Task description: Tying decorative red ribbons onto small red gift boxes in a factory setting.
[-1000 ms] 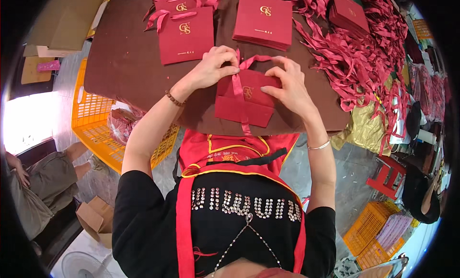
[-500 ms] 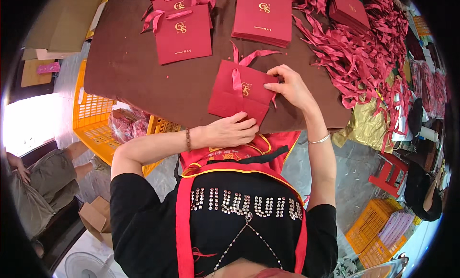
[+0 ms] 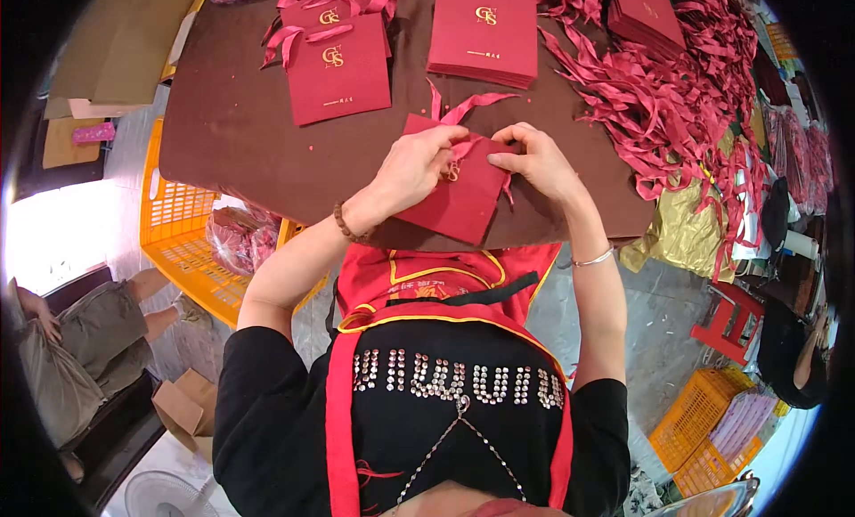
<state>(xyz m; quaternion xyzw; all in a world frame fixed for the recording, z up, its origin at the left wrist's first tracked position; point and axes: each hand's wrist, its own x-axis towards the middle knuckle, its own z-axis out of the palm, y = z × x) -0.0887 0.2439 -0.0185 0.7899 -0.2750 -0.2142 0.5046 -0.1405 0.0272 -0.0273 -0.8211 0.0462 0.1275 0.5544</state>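
Note:
A small dark red paper gift bag with gold print lies flat at the table's front edge. Its red ribbon trails off the far side, and a short end hangs by the right edge. My left hand is over the bag's upper left, thumb and fingers pinched on the ribbon where it crosses the front. At the right edge my right hand pinches the bag between thumb and forefinger; whether ribbon is also in that pinch is hidden.
Several ribboned bags lie at the far left, with a bag stack at the far middle. Loose ribbons heap on the right beside another stack. An orange crate stands left of the table; a person's legs show farther left.
My left hand has moved up from the bag's bottom edge to the ribbon on its front. The raised lower flap now lies flat. My right hand stays at the right edge.

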